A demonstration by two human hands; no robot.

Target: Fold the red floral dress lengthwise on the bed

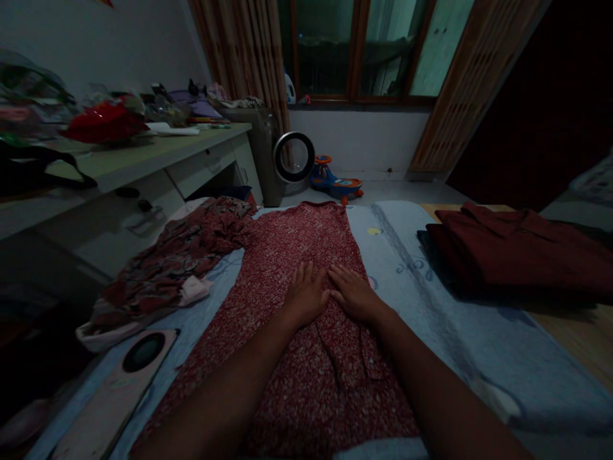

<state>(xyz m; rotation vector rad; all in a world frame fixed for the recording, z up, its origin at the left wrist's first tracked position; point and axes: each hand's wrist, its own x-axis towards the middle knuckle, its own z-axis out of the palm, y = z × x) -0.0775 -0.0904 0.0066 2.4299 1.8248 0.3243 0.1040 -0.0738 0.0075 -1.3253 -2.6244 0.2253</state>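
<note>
A red dress with a fine pale speckle (pixel 297 236) lies spread lengthwise over a light blue blanket (pixel 402 249), its neck end away from me. My left hand (pixel 306 295) rests flat on its middle, fingers stretched out. Beside it, my right hand (pixel 353 294) also lies flat on the fabric, with the two thumbs almost touching. Neither hand grips anything. Below my hands a few creases run down the cloth toward me. My forearms cover parts of the lower dress.
Rumpled patterned cloth (pixel 172 268) and a phone (pixel 119 390) lie at left. Folded dark red clothes (pixel 522 255) are stacked at right. Beyond stand a cluttered desk (pixel 158 156), a washing machine with its round door (pixel 294 158) swung out, and a blue ride-on toy (pixel 335 182).
</note>
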